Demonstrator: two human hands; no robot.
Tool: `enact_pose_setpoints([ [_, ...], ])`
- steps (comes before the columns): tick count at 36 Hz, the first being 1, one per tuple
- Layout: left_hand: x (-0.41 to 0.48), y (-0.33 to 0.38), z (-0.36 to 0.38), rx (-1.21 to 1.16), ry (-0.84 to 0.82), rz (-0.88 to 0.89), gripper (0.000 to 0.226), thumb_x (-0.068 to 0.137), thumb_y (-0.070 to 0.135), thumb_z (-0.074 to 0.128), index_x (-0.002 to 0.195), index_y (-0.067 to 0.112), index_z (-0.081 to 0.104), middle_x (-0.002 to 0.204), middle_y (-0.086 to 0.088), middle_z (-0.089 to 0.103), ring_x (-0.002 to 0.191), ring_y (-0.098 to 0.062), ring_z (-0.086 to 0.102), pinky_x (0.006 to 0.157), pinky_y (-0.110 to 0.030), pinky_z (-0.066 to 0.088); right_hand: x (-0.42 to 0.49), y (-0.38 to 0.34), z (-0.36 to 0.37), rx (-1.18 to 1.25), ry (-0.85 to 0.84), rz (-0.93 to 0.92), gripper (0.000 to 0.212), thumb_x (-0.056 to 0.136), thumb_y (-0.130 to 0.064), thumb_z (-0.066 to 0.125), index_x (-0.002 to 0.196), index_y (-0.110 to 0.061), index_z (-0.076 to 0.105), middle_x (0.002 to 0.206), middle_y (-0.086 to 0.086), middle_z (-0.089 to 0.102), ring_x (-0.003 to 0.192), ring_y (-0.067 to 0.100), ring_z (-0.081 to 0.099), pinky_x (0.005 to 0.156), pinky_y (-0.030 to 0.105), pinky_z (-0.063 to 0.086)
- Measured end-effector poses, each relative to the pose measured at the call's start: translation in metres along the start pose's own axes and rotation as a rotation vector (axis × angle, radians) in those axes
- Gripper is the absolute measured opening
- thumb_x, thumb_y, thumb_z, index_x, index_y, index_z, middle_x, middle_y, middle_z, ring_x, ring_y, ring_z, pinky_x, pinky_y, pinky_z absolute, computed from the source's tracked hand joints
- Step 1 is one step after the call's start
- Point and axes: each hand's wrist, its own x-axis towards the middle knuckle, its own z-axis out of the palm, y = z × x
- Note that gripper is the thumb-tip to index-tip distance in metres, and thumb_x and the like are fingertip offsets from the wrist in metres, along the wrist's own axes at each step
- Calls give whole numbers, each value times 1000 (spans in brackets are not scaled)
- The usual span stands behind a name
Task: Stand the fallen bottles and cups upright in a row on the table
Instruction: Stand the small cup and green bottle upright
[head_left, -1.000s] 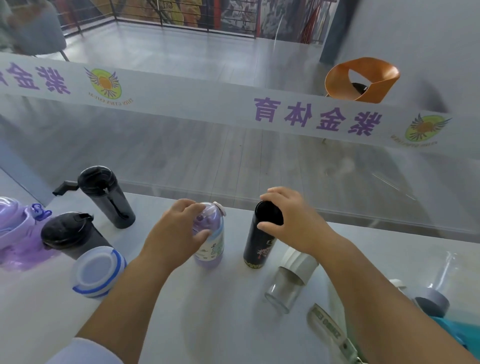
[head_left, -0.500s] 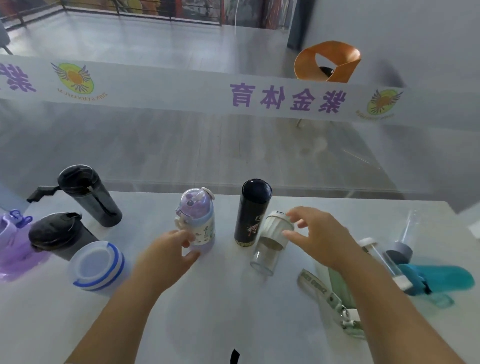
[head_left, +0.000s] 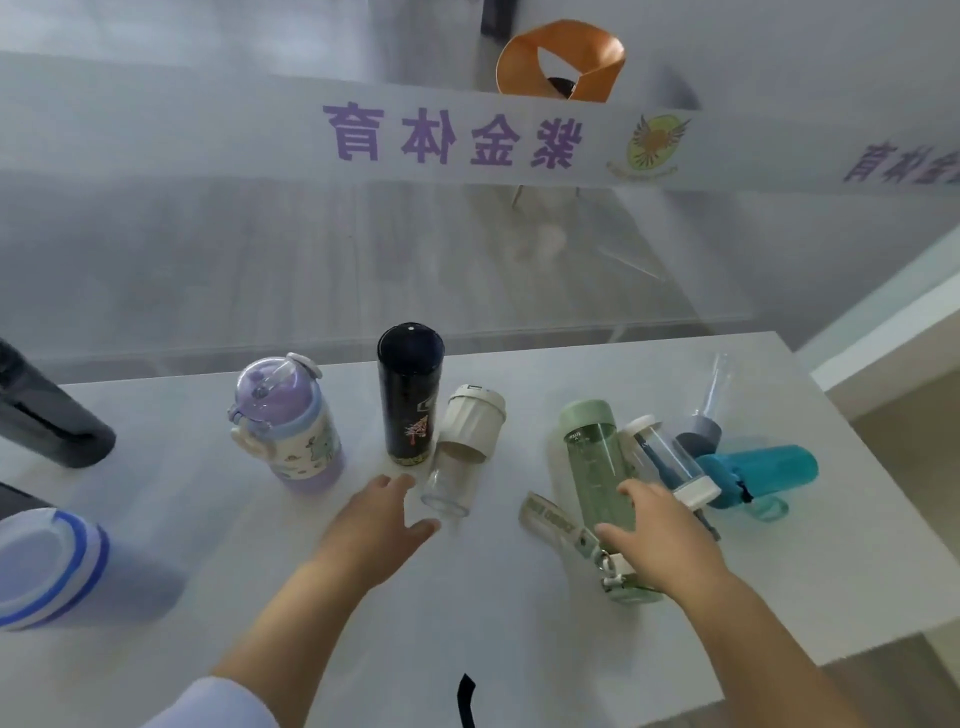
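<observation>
A purple children's bottle (head_left: 291, 431) and a tall black flask (head_left: 408, 397) stand upright on the white table (head_left: 363, 597). A clear cup with a white ribbed lid (head_left: 462, 447) lies fallen beside the flask. My left hand (head_left: 379, 525) hovers open just left of its glass end. To the right, a green bottle (head_left: 597, 473) lies on its side, and my right hand (head_left: 660, 535) rests open over its lower part. A clear bottle with white caps (head_left: 670, 460), a teal bottle (head_left: 758, 470) and a grey-capped clear bottle (head_left: 709, 410) lie fallen behind it.
A dark grey bottle (head_left: 47, 421) and a blue-rimmed white cup (head_left: 52, 566) sit at the left edge of view. A glass partition (head_left: 467, 234) runs along the table's far side. The table's right edge (head_left: 883, 493) drops to the floor. An orange chair (head_left: 561, 62) is beyond the glass.
The view has swung right. My left hand has left the purple bottle and moved toward the fallen clear cup. My right hand has moved right, onto the green bottle.
</observation>
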Motion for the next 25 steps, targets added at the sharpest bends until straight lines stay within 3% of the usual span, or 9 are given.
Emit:
enact_pose_setpoints([
  [8, 34, 51, 36, -120, 66, -134, 74, 80, 50, 63, 136, 13, 33, 138, -13, 40, 126, -34, 38, 102, -45, 40, 22, 43, 17, -42, -171, 19, 73, 78, -59, 60, 131, -19, 31, 131, 8, 43, 116, 27, 48, 90, 40, 50],
  [13, 49, 71, 53, -75, 102, -219, 71, 81, 53, 60, 129, 6, 35, 131, -20, 44, 119, -39, 43, 97, -49, 42, 35, 54, 25, -72, -251, -11, 84, 73, -70, 56, 128, -13, 29, 128, 10, 48, 111, 28, 51, 85, 39, 50],
  [15, 54, 74, 57, -66, 130, -250, 70, 81, 52, 61, 127, 5, 36, 128, -20, 47, 116, -40, 45, 95, -50, 43, 40, 54, 28, -70, -300, -22, 90, 76, -68, 55, 136, -9, 21, 133, 12, 46, 112, 28, 52, 84, 38, 50],
  [20, 60, 80, 62, -130, 143, -320, 74, 77, 45, 69, 130, 7, 34, 131, -17, 47, 116, -38, 50, 91, -45, 45, 46, 49, 30, -1, -423, -23, 108, 83, -61, 53, 146, -6, -16, 152, 17, 25, 130, 31, 42, 100, 41, 42],
  [25, 65, 83, 60, -214, 57, -353, 71, 62, 37, 79, 117, 12, 43, 115, -10, 57, 104, -29, 57, 87, -41, 50, 51, 52, 29, 106, -464, 2, 110, 84, -55, 57, 144, -9, -22, 149, 17, 32, 128, 31, 44, 100, 39, 41],
])
